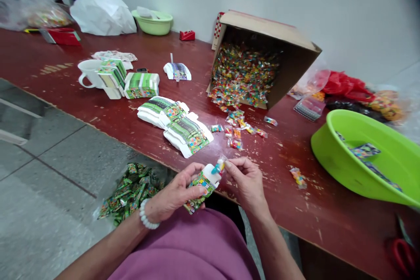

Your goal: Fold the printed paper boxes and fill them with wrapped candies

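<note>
My left hand is wrapped round a small green printed box, its white flaps standing up at the open end. Between the thumb and fingers of my right hand is a small clear packet of colourful candy, held right at the box's opening. I cannot tell how far the packet reaches inside. Just beyond my hands lie flattened green boxes in overlapping stacks. Several loose candy packets are scattered on the table in front of a tipped cardboard carton full of the same packets.
A bright green basin with a few printed boxes stands at the right, scissors below it. A white mug and bundled green boxes sit at the left. A bag of filled green boxes is beneath the table edge.
</note>
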{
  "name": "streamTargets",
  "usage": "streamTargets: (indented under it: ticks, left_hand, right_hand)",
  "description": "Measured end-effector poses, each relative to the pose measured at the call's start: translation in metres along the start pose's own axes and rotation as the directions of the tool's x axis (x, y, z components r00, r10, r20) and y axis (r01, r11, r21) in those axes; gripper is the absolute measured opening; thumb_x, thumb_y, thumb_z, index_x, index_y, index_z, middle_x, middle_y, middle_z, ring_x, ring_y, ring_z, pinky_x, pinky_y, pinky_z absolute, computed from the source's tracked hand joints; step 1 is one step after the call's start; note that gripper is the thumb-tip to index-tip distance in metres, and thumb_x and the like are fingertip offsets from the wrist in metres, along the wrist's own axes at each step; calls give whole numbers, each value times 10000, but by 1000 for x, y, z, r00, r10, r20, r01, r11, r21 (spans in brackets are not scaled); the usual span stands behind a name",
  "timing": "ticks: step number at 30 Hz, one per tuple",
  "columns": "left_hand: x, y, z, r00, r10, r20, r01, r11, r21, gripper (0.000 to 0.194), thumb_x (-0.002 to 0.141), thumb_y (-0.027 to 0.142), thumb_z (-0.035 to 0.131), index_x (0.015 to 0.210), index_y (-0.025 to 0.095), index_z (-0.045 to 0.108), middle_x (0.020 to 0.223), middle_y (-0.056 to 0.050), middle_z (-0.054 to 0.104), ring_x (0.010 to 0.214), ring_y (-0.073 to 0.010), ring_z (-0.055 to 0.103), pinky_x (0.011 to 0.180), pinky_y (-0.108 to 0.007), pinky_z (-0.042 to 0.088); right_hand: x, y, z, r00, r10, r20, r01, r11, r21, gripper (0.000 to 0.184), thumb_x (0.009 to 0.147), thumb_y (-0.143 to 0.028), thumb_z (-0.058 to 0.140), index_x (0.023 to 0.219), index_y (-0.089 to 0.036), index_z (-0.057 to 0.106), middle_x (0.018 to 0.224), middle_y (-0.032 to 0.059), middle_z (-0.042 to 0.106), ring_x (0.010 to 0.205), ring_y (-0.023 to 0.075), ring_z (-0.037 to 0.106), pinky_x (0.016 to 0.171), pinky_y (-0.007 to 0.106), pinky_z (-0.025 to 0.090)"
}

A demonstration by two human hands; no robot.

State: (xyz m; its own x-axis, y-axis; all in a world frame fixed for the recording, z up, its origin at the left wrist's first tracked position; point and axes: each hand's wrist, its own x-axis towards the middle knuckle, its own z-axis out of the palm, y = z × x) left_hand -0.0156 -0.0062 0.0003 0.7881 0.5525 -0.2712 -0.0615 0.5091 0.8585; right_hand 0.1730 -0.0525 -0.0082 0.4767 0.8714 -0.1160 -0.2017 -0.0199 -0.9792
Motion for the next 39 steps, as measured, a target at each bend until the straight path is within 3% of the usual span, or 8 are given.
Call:
streamTargets:
  ticks: [9, 13, 16, 21, 27, 33, 36, 39]
  left_hand:
    - [2, -1, 5, 1000, -14, -24, 15, 1000, 18, 341, 843, 328, 724, 1126, 186, 597, 909, -1, 604, 699, -100, 586, 651, -226, 501]
    - [4, -6, 5, 995, 1, -99, -6, 999, -48, 321, 839, 318, 720, 1116, 207, 602, 873, 12, 615, 635, -95, 588, 587, -213, 505]
    - [8, -6, 4, 981, -21, -195, -4, 992, -127, 303, 897, 433, 618, 1078, 191, 632, 811, -3, 629, 613, -126, 604, 542, -235, 522]
    - [14, -8, -1, 959, -92, -266, 23, 968, -250, 481, 926, 578, 466, 965, 147, 677, 704, -40, 670, 480, -157, 621, 434, -246, 480]
    - [11, -13, -4, 926, 1, -377, -57, 989, -140, 291, 858, 444, 652, 920, 162, 687, 743, -9, 684, 533, -133, 597, 488, -240, 517]
    - [8, -5, -4, 924, 193, -331, -170, 981, 97, 290, 885, 379, 652, 1124, 215, 650, 962, 3, 695, 859, -143, 620, 768, -204, 500]
    - [9, -5, -3, 929, 171, -328, -143, 984, 109, 318, 890, 403, 647, 1155, 227, 638, 998, -4, 687, 925, -167, 626, 814, -226, 498]
    - [9, -7, -1, 937, 71, -341, -61, 997, 41, 407, 901, 468, 616, 1244, 251, 597, 967, -15, 683, 828, -173, 639, 687, -236, 524]
  right_hand:
    - [-4, 7, 8, 998, -56, -15, 54, 991, -125, 209, 765, -367, 790, 735, -186, 689, 676, 0, 687, 607, 140, 592, 601, 265, 482]
    - [-10, 9, 8, 959, -250, 137, 280, 911, -302, 117, 851, -301, 705, 792, -201, 714, 799, 27, 660, 741, 163, 620, 667, 278, 510]
    - [-15, 7, 8, 910, -316, 267, 395, 855, -337, 132, 894, -296, 641, 865, -231, 751, 1007, 74, 600, 952, 206, 615, 672, 269, 537]
    - [-23, 11, 10, 943, -311, 121, 333, 895, -298, 215, 859, -314, 698, 1069, -269, 691, 1164, 67, 549, 820, 154, 600, 691, 289, 553]
    - [-32, 22, 25, 949, -186, 255, 223, 967, -122, 82, 882, -315, 676, 884, -265, 740, 1087, 55, 538, 857, 165, 622, 626, 258, 550]
    - [-21, 25, 27, 963, -20, 270, 20, 1000, 6, 126, 743, -285, 817, 796, -224, 720, 921, 13, 604, 803, 144, 602, 675, 242, 508]
    - [-16, 23, 26, 967, 32, 254, -37, 999, 16, 357, 722, -264, 832, 1039, -256, 669, 776, -39, 611, 667, 117, 559, 615, 226, 467]
    - [-14, 17, 24, 936, -34, 351, 82, 989, -123, 200, 844, -274, 720, 1038, -232, 696, 808, -3, 673, 684, 138, 598, 630, 255, 476]
